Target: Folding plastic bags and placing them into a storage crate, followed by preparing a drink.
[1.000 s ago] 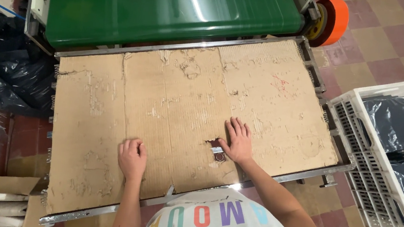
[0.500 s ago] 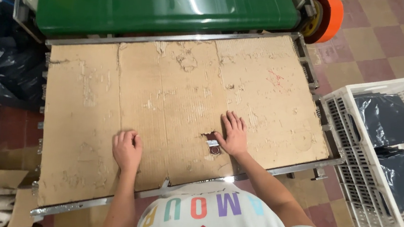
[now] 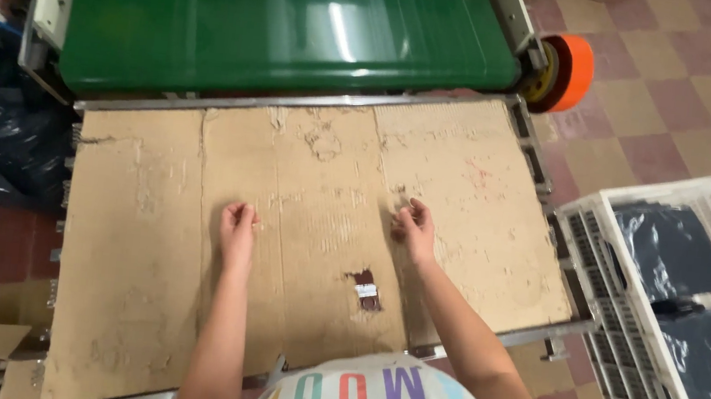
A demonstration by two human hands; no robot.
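Both hands have slid up the cardboard (image 3: pixel 315 248) at mid-frame, off the torn hole (image 3: pixel 364 287) (now lower centre), left hand (image 3: pixel 238 222) and right hand (image 3: pixel 413 225) curled loosely, holding nothing.

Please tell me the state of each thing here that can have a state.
left hand: loosely curled, on the cardboard sheet, holds nothing
right hand: curled, on the cardboard, holds nothing
cardboard sheet: flat, worn, torn hole
white crate: holds dark folded cloth

Brown, scuffed cardboard sheet (image 3: pixel 298 246) mid-frame — glossy green conveyor belt (image 3: pixel 287 16) above, orange roll (image 3: pixel 567 72) upper right, pink-and-cream checkered floor (image 3: pixel 675 92), white crate (image 3: pixel 692 349) lower right.
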